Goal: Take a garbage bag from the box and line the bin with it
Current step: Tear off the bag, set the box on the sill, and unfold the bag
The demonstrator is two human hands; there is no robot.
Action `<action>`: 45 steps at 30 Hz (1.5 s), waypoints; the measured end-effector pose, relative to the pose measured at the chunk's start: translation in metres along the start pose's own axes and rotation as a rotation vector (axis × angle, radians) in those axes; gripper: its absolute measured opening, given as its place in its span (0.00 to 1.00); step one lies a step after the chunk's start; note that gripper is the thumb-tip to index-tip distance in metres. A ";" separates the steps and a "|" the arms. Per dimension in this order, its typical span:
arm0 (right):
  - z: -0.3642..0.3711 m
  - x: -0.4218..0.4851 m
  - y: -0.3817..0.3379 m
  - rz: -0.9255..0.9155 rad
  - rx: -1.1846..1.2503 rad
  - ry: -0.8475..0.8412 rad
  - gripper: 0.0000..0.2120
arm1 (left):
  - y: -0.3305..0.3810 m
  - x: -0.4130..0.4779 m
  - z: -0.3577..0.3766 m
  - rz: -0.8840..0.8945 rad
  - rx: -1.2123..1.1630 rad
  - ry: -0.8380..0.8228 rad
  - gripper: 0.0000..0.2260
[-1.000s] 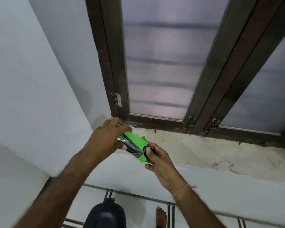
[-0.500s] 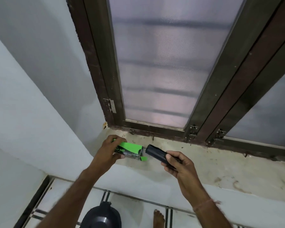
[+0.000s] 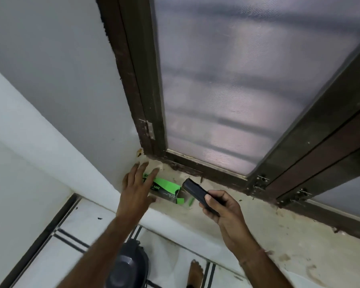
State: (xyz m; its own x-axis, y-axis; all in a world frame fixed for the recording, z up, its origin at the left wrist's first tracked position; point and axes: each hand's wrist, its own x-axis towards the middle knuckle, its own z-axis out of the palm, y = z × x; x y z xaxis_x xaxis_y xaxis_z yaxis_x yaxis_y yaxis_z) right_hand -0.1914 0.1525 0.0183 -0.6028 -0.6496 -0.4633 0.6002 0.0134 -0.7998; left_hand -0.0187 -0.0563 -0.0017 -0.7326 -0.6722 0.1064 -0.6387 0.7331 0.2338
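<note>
The green and black garbage bag box (image 3: 165, 189) lies on the window sill (image 3: 247, 221) with its end flap open toward the right. My left hand (image 3: 138, 189) hovers over the box's left end with fingers spread, holding nothing. My right hand (image 3: 220, 205) grips a black roll of garbage bags (image 3: 195, 191), held just right of the box and angled up to the left. The dark bin (image 3: 127, 267) stands on the floor below, partly hidden behind my left forearm.
A frosted window in a dark brown frame (image 3: 146, 80) rises behind the sill. A white wall (image 3: 40, 100) closes the left side. The floor has white tiles (image 3: 71, 246) with dark stripes, and a bare foot (image 3: 195, 274) stands right of the bin.
My left hand has let go of the box, which now rests on the sill, and its fingers have spread. My right hand still holds the roll, clear of the box.
</note>
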 end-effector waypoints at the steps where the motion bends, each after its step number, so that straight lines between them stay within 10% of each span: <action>1: 0.005 0.002 0.000 0.007 -0.008 -0.017 0.08 | 0.011 -0.010 -0.002 -0.045 -0.048 0.086 0.38; 8: 0.049 -0.005 0.007 0.018 -0.146 -0.154 0.09 | 0.101 -0.049 -0.013 -0.558 -1.179 0.107 0.12; 35: 0.115 -0.080 0.048 0.022 -0.129 0.152 0.14 | 0.038 -0.143 -0.047 -0.726 -1.827 -0.213 0.24; 42: 0.124 -0.115 0.082 -0.197 -0.823 -0.092 0.14 | 0.010 -0.175 -0.055 -0.672 -1.799 -0.180 0.21; 45: 0.124 -0.119 0.094 -0.214 -0.731 -0.040 0.13 | 0.003 -0.184 -0.056 -0.660 -1.804 -0.205 0.24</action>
State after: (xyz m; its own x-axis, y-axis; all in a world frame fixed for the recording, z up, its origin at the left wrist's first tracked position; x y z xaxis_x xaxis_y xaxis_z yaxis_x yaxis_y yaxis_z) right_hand 0.0024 0.1367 0.0460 -0.6390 -0.7213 -0.2671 -0.0363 0.3751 -0.9263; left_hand 0.1271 0.0640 0.0333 -0.6124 -0.6368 -0.4685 0.0774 -0.6381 0.7660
